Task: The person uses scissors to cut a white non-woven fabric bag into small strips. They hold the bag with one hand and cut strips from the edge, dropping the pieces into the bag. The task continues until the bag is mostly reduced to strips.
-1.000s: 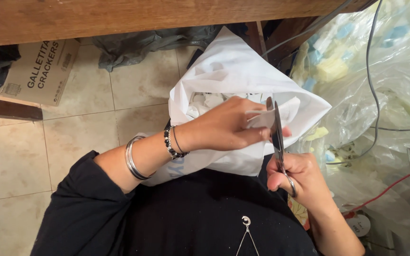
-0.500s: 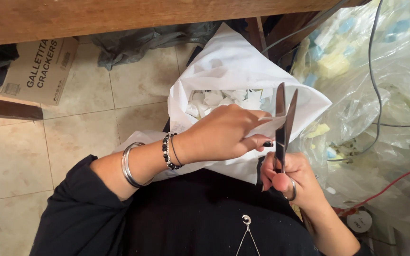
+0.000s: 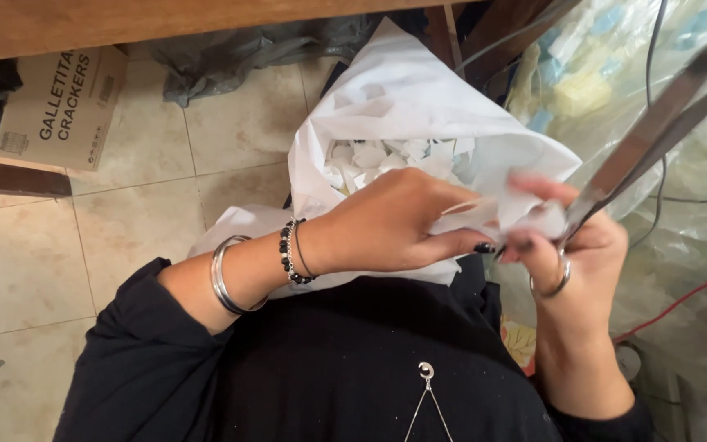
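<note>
My left hand (image 3: 390, 221) pinches a small piece of white paper (image 3: 484, 214) over an open white plastic bag (image 3: 403, 98) that lies on my lap. White paper scraps (image 3: 370, 160) fill the bag's mouth. My right hand (image 3: 578, 245) grips metal scissors (image 3: 656, 123) by the handle loops; their blades are nearly together and point up to the right, away from the paper. The right fingers also touch the paper's right end. Bracelets sit on my left wrist.
A cardboard box (image 3: 55, 110) rests on the tiled floor (image 3: 59, 254) at the left, under a wooden tabletop edge (image 3: 165, 20). A grey bag (image 3: 231, 53) lies behind. Clear plastic bags (image 3: 681, 205) and cables (image 3: 664, 311) crowd the right side.
The scissors swung from upright over the paper to pointing up and right, much closer to the camera. My right hand rose next to the left hand's fingertips.
</note>
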